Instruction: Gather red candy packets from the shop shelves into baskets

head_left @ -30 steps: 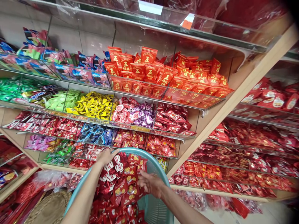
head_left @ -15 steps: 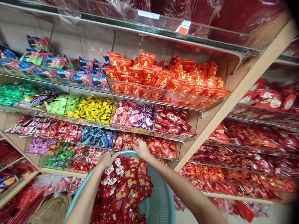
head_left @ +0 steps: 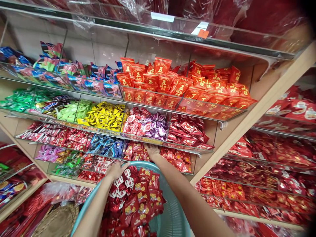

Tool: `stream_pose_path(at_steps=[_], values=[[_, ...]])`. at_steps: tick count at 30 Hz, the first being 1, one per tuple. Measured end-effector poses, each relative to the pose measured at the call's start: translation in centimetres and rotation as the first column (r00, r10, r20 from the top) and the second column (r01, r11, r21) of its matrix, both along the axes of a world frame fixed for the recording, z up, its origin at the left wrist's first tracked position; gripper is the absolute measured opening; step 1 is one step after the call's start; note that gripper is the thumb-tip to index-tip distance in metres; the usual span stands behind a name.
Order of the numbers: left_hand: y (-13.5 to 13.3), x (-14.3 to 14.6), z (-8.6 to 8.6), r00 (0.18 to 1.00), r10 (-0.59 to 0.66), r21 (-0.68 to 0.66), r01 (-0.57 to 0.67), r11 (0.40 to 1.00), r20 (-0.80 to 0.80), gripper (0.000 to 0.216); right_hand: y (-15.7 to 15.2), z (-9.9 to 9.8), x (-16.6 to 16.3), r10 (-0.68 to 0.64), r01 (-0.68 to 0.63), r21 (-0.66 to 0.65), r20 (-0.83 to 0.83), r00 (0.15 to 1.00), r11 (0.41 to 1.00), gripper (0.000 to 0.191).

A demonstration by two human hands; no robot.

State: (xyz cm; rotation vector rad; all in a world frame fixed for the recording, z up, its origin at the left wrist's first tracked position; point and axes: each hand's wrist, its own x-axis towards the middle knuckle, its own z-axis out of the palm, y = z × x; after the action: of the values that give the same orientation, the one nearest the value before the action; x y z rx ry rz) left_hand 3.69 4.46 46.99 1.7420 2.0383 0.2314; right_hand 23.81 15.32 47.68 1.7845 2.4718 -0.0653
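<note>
My left hand (head_left: pixel 115 171) is closed around the far rim of a teal plastic basket (head_left: pixel 175 210). Inside the basket lie red candy packets (head_left: pixel 142 196), some printed with orange slices and others with white lettering. Beyond the rim, my right hand (head_left: pixel 153 152) reaches into a low shelf compartment of small red packets (head_left: pixel 134 150). Its fingers look stretched out over the packets, and I see nothing held in them. The shelf above partly covers the fingertips.
Clear-fronted shelves above hold purple and red wrapped candies (head_left: pixel 148 122), yellow packets (head_left: pixel 106 115) and orange-red bags (head_left: pixel 158 80). A slanting wooden panel (head_left: pixel 237 131) separates another rack on the right. At lower left sits a woven basket (head_left: pixel 58 220).
My right hand has moved forward from above the basket rim into the red packets, its fingers going from curled to stretched. My left hand stays on the rim. The view has shifted slightly.
</note>
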Motion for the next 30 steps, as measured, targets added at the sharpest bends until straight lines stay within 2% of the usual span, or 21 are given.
stream_pose_path(at_steps=[4, 9, 12, 17, 20, 24, 30], values=[[0.2, -0.1, -0.2, 1.0, -0.014, 0.019, 0.014, 1.0, 0.015, 0.072, -0.3, -0.2, 0.2, 0.052, -0.053, 0.051, 0.022, 0.998, 0.997, 0.065], [0.2, 0.0, -0.1, 1.0, 0.0, 0.002, 0.0, 1.0, -0.001, 0.072, -1.1, 1.0, 0.3, 0.056, -0.058, 0.079, 0.027, 0.998, 0.995, 0.065], [0.1, 0.1, 0.2, 1.0, -0.002, -0.015, 0.002, 1.0, -0.009, 0.075, -2.0, 2.0, 0.4, 0.082, -0.084, 0.073, 0.032, 0.996, 0.994, 0.076], [0.0, 0.1, 0.2, 1.0, -0.011, -0.014, 0.011, 1.0, -0.024, 0.078, -5.1, 3.9, 0.9, 0.193, -0.187, 0.17, -0.021, 0.981, 0.968, 0.092], [0.1, 0.0, 0.1, 0.999, -0.03, -0.005, 0.03, 1.0, -0.015, 0.078, -7.4, 5.2, 1.5, 0.292, -0.281, 0.129, -0.077, 0.953, 0.951, 0.094], [0.2, 0.0, -0.1, 1.0, -0.028, -0.001, 0.028, 1.0, -0.005, 0.077, -10.1, 6.3, 3.1, 0.444, -0.442, 0.059, -0.198, 0.874, 0.895, 0.092], [0.2, 0.0, -0.1, 0.999, -0.011, -0.009, 0.01, 1.0, -0.05, 0.076, -13.3, 6.1, 6.0, 0.409, -0.447, -0.047, -0.328, 0.852, 0.893, 0.092]])
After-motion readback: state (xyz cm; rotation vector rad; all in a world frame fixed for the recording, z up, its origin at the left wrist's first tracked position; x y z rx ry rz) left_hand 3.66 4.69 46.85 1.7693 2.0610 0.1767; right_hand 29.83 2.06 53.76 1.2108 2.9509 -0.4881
